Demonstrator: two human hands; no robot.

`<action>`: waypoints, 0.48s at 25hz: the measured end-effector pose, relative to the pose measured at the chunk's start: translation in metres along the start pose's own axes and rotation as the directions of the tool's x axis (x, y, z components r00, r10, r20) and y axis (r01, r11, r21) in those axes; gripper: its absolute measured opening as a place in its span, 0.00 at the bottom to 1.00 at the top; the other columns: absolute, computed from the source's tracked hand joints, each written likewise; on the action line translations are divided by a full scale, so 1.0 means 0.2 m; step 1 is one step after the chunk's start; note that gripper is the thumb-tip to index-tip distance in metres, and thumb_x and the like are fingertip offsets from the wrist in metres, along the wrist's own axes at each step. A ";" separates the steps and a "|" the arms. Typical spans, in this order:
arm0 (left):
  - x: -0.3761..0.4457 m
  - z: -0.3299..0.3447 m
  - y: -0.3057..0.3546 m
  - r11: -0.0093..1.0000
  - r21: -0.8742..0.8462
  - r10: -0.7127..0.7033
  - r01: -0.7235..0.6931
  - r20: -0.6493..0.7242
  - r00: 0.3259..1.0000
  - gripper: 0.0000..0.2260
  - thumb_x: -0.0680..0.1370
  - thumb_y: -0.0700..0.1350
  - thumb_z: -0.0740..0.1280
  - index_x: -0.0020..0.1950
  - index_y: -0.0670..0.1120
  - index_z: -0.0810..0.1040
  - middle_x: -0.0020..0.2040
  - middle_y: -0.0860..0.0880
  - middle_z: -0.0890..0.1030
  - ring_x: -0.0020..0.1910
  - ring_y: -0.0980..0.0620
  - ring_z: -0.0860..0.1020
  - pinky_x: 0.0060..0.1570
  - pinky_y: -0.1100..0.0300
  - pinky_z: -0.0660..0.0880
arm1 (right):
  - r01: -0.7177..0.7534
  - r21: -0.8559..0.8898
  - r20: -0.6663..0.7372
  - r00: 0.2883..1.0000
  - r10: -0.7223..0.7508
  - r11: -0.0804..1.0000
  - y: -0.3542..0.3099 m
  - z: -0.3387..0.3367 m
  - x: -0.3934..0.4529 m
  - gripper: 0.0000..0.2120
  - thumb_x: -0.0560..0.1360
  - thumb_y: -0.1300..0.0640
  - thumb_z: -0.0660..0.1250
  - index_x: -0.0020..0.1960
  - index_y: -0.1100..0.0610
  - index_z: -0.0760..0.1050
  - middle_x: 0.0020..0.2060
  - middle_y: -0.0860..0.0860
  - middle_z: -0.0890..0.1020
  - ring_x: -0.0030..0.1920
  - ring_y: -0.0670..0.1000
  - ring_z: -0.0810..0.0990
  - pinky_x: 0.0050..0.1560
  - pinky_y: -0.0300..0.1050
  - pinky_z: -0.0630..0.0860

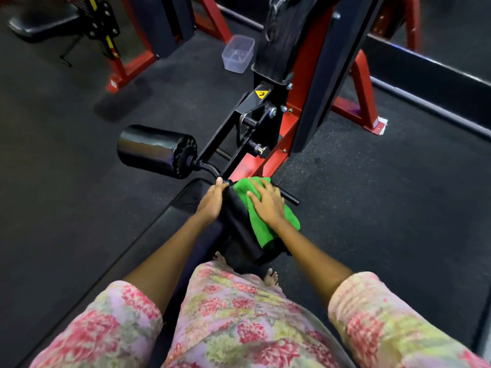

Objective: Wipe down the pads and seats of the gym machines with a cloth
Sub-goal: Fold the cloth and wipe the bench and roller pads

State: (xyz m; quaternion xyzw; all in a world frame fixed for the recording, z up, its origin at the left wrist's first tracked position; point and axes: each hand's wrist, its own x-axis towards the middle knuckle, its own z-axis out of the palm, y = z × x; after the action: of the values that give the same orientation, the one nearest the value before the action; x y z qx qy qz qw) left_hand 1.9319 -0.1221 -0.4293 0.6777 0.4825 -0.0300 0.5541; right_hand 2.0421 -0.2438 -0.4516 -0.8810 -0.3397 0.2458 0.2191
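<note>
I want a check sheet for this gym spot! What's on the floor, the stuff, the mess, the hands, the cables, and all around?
Surface: dark rubber floor.
Job's things: green cloth lies on a black roller pad; a second roller pad and a bench pad are nearby.
Clutter: clear plastic tub on the floor.
Hands: right hand presses flat on the cloth; left hand rests on the pad's end.
Cables: nothing seen clearly.
Surroundings: red machine frame.
</note>
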 end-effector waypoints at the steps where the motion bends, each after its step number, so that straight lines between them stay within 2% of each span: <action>1: 0.00 0.00 0.03 0.994 0.111 0.005 -0.003 -0.017 1.000 0.33 0.78 0.65 0.42 0.69 0.46 0.72 0.70 0.46 0.69 0.70 0.46 0.67 0.71 0.51 0.58 | 0.116 -0.083 0.007 0.993 -0.116 0.990 0.02 0.00 -0.09 0.22 0.78 0.43 0.56 0.71 0.42 0.64 0.73 0.49 0.63 0.68 0.59 0.62 0.64 0.60 0.65; 2: 0.00 0.00 0.05 0.976 0.217 0.008 -0.002 -0.028 1.000 0.37 0.76 0.68 0.41 0.69 0.44 0.70 0.71 0.43 0.69 0.69 0.44 0.67 0.69 0.50 0.60 | 0.233 -0.126 -0.008 0.972 -0.235 0.964 0.08 0.02 -0.18 0.22 0.78 0.42 0.55 0.71 0.42 0.65 0.73 0.50 0.64 0.68 0.60 0.62 0.63 0.59 0.66; 3: -0.01 0.02 0.10 0.954 0.300 0.010 0.001 -0.034 0.999 0.37 0.77 0.67 0.42 0.70 0.42 0.69 0.70 0.41 0.69 0.69 0.42 0.67 0.68 0.49 0.61 | 0.279 -0.126 -0.029 0.958 -0.285 0.952 0.16 0.02 -0.26 0.23 0.77 0.41 0.54 0.70 0.44 0.67 0.72 0.51 0.66 0.66 0.61 0.65 0.62 0.58 0.67; 4: -0.02 0.04 0.14 0.934 0.358 0.036 -0.019 -0.041 0.999 0.33 0.79 0.64 0.44 0.69 0.40 0.68 0.69 0.39 0.68 0.69 0.40 0.67 0.67 0.48 0.62 | 0.250 -0.064 -0.064 0.965 -0.254 0.966 0.26 0.03 -0.29 0.23 0.77 0.43 0.55 0.69 0.48 0.70 0.70 0.53 0.69 0.65 0.62 0.67 0.62 0.56 0.67; 6: -0.05 0.10 0.21 0.912 0.393 0.135 -0.113 -0.026 0.991 0.26 0.82 0.57 0.47 0.70 0.41 0.68 0.71 0.40 0.67 0.70 0.41 0.65 0.69 0.47 0.60 | -0.008 0.195 -0.072 0.997 0.022 0.981 0.33 0.00 -0.23 0.19 0.78 0.50 0.61 0.67 0.57 0.72 0.65 0.57 0.74 0.64 0.60 0.72 0.63 0.48 0.66; 7: -0.06 0.13 0.24 0.907 0.393 0.162 -0.149 0.000 0.987 0.26 0.82 0.57 0.47 0.71 0.42 0.66 0.72 0.42 0.65 0.71 0.42 0.64 0.70 0.46 0.58 | -0.112 0.267 -0.038 0.991 0.127 0.957 0.30 -0.01 -0.18 0.18 0.78 0.53 0.63 0.66 0.58 0.73 0.64 0.58 0.76 0.64 0.59 0.73 0.62 0.45 0.65; 8: -0.06 0.16 0.25 0.896 0.408 0.183 -0.175 0.020 0.983 0.26 0.82 0.57 0.47 0.73 0.42 0.64 0.73 0.43 0.64 0.72 0.44 0.62 0.71 0.46 0.56 | -0.147 0.272 -0.011 0.988 0.155 0.951 0.26 -0.03 -0.13 0.18 0.78 0.53 0.63 0.66 0.57 0.73 0.63 0.57 0.76 0.64 0.58 0.73 0.62 0.45 0.66; 9: -0.05 0.18 0.25 0.884 0.434 0.171 -0.171 0.040 0.984 0.26 0.82 0.57 0.46 0.73 0.43 0.64 0.74 0.44 0.64 0.73 0.44 0.61 0.72 0.46 0.54 | -0.114 0.223 -0.008 0.993 0.119 0.968 0.21 -0.02 -0.11 0.19 0.78 0.51 0.62 0.67 0.55 0.72 0.65 0.56 0.75 0.64 0.58 0.72 0.62 0.47 0.66; 12: -0.05 0.19 0.23 0.836 0.517 0.183 -0.184 0.053 0.982 0.24 0.83 0.55 0.45 0.71 0.44 0.66 0.71 0.43 0.67 0.71 0.43 0.63 0.71 0.45 0.57 | 0.140 -0.062 -0.020 0.990 -0.141 0.988 0.10 0.00 -0.24 0.19 0.78 0.49 0.61 0.69 0.47 0.70 0.70 0.51 0.68 0.66 0.60 0.65 0.63 0.58 0.66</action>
State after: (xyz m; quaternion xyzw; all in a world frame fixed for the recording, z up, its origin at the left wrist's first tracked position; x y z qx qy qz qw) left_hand 1.9769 -0.1549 -0.4053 0.8449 0.3889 -0.1066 0.3515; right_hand 2.0214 -0.2911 -0.4501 -0.8640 -0.4054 0.2087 0.2135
